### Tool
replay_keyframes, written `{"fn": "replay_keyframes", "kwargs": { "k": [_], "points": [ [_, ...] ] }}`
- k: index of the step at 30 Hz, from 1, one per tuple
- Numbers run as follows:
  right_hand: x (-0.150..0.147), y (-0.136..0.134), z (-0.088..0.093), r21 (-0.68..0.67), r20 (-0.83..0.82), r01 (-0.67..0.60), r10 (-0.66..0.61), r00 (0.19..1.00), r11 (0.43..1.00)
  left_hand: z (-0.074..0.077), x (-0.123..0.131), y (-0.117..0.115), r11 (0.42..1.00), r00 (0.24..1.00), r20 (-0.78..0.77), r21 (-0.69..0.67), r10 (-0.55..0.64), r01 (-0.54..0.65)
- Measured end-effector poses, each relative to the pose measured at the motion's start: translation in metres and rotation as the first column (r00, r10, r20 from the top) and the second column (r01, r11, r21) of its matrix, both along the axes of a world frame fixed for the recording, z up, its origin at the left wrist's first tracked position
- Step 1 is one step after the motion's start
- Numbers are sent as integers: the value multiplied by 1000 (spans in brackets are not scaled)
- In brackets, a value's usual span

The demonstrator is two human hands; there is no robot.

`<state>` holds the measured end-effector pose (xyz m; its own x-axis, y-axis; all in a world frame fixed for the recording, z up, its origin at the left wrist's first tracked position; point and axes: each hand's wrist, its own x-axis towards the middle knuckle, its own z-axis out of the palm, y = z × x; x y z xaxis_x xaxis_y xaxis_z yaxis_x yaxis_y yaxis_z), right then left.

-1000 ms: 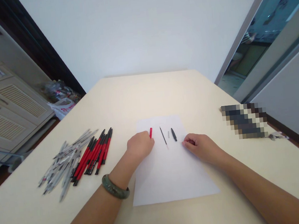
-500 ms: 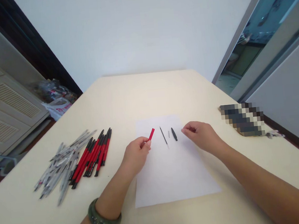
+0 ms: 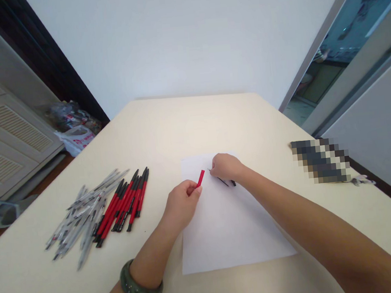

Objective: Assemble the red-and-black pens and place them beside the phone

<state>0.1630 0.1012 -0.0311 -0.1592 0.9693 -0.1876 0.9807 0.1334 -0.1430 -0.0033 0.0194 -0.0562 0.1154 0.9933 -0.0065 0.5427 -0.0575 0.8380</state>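
Note:
Pinched in my left hand (image 3: 183, 205) is a red pen barrel (image 3: 201, 178), its free end pointing up and away over the white paper (image 3: 225, 236). My right hand (image 3: 225, 166) is over the upper part of the sheet, its thumb and fingers closed on a thin black pen refill (image 3: 224, 182) near its upper end. The refill slants down to the right beneath the hand. Just under the right wrist shows the end of a black pen part (image 3: 233, 183); the rest of it is covered. The small spring-like piece is hidden.
Left of the paper lie a bunch of red-and-black pens (image 3: 125, 204) and a pile of clear pens (image 3: 81, 217). A dark object blurred by pixels (image 3: 319, 160) lies at the table's right. The table (image 3: 193, 123) meets a white wall.
My right hand has moved left from the sheet's right edge onto the refill, which now lies at a different slant. My left hand still holds the red barrel. The view has shifted slightly.

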Motion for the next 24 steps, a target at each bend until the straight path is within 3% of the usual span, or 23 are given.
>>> {"fn": "replay_keyframes", "kwargs": {
  "k": [10,18,24],
  "points": [
    [1,-12,10,-11,-86,-66,65,994,998,1,2,-1,1000,1000,20,-5,4,-4],
    [-4,-15,18,13,-102,13,-11,995,1000,4,1,-1,999,997,77,-32,11,-9],
    [10,-44,29,28,-267,-7,14,964,1000,12,5,-4,997,985,173,-82,6,8]
  ]
}}
